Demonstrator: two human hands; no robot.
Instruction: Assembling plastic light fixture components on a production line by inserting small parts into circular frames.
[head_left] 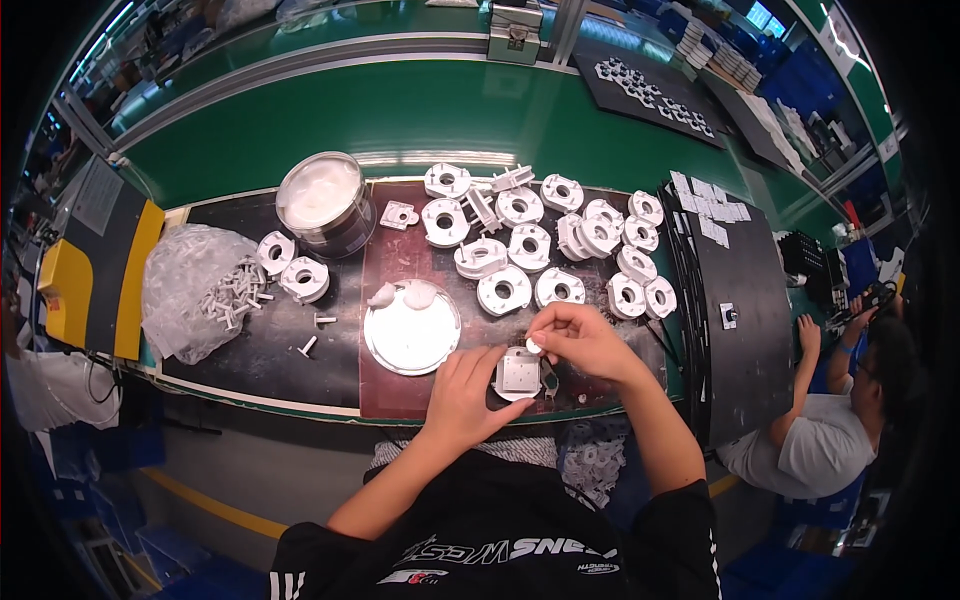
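Observation:
My left hand (462,392) steadies a white plastic housing (518,374) at the table's front edge, fingers on its far left side and thumb along its near side. The housing has a squarish raised middle. Just above its far right corner, my right hand (585,342) pinches a small white round piece (534,346) between thumb and fingertips. What lies under those fingertips is partly hidden. A small dark flat part (549,380) shows against the housing's right side. To the left is a round white lid (412,345) with lumps of white paste (418,294) on its far rim.
Several round white housings (504,291) stand beyond my hands. A tub of white paste (322,190) and a plastic bag (195,290) with white pins (238,292) are at left. Dark boards (740,320) are stacked at right; a co-worker (825,430) sits past them.

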